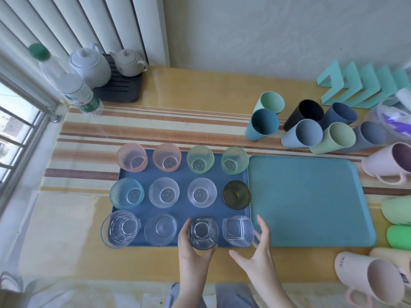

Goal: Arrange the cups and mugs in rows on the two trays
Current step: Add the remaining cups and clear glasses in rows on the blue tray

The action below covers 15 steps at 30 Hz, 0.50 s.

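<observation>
A dark blue tray (180, 210) holds three rows of glasses: pink and green at the back, clear, blue and olive in the middle, clear ones in front. My left hand (191, 247) wraps a dark-tinted clear glass (202, 233) in the front row. My right hand (258, 247) is spread, fingers apart, just beside the squarish clear glass (238, 231) at the front right corner, not gripping it. A teal tray (309, 201) to the right is bare. Plastic tumblers (311, 127) stand behind it; pink mugs (387, 163) and a beige mug (373, 281) stand to its right.
Two white teapots (91, 63) rest on a black drain tray (120, 87) at the back left, beside a plastic bottle (66, 83). Teal bookends (360, 85) stand at the back right. Green cups (398, 223) crowd the right edge. A window with bars is on the left.
</observation>
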Tool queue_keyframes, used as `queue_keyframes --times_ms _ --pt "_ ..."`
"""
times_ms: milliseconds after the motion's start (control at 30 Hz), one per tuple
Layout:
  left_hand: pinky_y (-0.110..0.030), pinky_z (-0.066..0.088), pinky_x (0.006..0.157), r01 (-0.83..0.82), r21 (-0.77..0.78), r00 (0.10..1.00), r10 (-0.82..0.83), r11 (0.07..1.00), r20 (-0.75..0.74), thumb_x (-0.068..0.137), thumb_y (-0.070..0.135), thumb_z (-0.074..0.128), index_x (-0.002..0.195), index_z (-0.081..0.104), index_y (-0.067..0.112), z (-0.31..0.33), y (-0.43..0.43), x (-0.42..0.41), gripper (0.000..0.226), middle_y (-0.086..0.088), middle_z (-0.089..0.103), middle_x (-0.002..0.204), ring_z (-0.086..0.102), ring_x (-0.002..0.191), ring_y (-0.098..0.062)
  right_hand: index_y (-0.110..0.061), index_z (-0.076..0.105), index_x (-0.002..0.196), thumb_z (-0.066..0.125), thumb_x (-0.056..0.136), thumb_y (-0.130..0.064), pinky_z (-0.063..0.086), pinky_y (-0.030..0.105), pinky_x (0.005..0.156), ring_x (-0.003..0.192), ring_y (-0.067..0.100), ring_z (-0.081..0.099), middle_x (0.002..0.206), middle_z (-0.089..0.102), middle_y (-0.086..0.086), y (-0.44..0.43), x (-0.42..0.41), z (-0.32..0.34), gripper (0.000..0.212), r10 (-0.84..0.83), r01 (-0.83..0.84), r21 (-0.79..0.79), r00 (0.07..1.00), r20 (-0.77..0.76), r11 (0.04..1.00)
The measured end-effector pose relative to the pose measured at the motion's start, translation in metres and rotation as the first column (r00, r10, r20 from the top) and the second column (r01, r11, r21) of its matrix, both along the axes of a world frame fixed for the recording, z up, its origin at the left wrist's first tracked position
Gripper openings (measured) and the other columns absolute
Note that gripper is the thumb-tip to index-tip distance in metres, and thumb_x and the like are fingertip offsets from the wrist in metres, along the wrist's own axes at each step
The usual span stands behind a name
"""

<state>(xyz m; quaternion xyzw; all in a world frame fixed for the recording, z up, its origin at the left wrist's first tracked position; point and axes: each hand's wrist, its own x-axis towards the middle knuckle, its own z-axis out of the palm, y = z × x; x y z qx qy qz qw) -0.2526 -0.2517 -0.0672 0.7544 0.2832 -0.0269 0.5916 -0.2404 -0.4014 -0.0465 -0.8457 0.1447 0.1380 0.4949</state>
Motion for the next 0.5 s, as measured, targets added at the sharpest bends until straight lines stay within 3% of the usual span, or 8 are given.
queue_keyframes --times_ms 100,167,267,367,500 --pt "0.002 0.027 0.093 -0.034 0.004 0.999 0.034 0.999 0.002 0.058 0.0 0.084 0.129 0.041 0.019 0.003 -0.006 0.003 0.085 0.022 0.045 0.12 0.045 0.113 0.001 -0.054 0.024 0.126 0.084 0.062 -0.02 0.037 0.015 0.095 0.12 -0.007 0.043 0.131 0.036 -0.033 -0.005 0.009 0.001 0.094 0.063 -0.062 0.012 0.998 -0.028 0.998" --pt "-0.01 0.03 0.097 -0.034 0.007 0.999 0.034 0.999 -0.005 0.06 0.002 0.083 0.127 0.039 0.025 0.004 -0.007 0.004 0.084 0.015 0.049 0.122 0.046 0.116 -0.008 -0.054 0.029 0.121 0.085 0.062 -0.023 0.04 0.014 0.093 0.118 -0.002 0.048 0.129 0.046 -0.022 -0.006 0.012 -0.001 0.087 0.084 -0.084 0.001 0.995 -0.046 0.996" --pt "-0.026 0.035 0.1 -0.007 0.026 1.0 0.007 1.0 -0.009 0.061 0.003 0.083 0.126 0.039 0.029 0.003 -0.003 0.005 0.082 0.015 0.05 0.122 0.048 0.119 -0.013 -0.051 0.034 0.118 0.085 0.061 -0.022 0.043 0.022 0.097 0.116 0.003 0.052 0.127 0.051 -0.018 -0.009 0.014 -0.006 0.082 0.098 -0.098 0.001 0.994 -0.047 0.995" --pt "-0.036 0.04 0.103 0.028 0.025 1.0 -0.028 0.999 -0.013 0.062 0.005 0.082 0.128 0.04 0.029 0.001 0.003 0.005 0.082 0.021 0.048 0.124 0.049 0.12 -0.013 -0.054 0.033 0.116 0.085 0.061 -0.023 0.043 0.023 0.096 0.112 0.001 0.054 0.12 0.053 -0.026 -0.013 0.015 -0.004 0.082 0.142 -0.142 -0.005 0.988 -0.061 0.99" --pt "-0.041 0.04 0.105 0.035 0.0 0.999 -0.035 0.999 -0.022 0.062 0.005 0.082 0.128 0.04 0.032 0.0 0.006 0.005 0.083 0.007 0.052 0.129 0.049 0.123 -0.014 -0.053 0.033 0.117 0.085 0.061 -0.024 0.043 0.019 0.094 0.112 0.001 0.054 0.12 0.055 -0.021 -0.013 0.015 -0.002 0.082 0.152 -0.154 -0.032 0.986 -0.064 0.988"
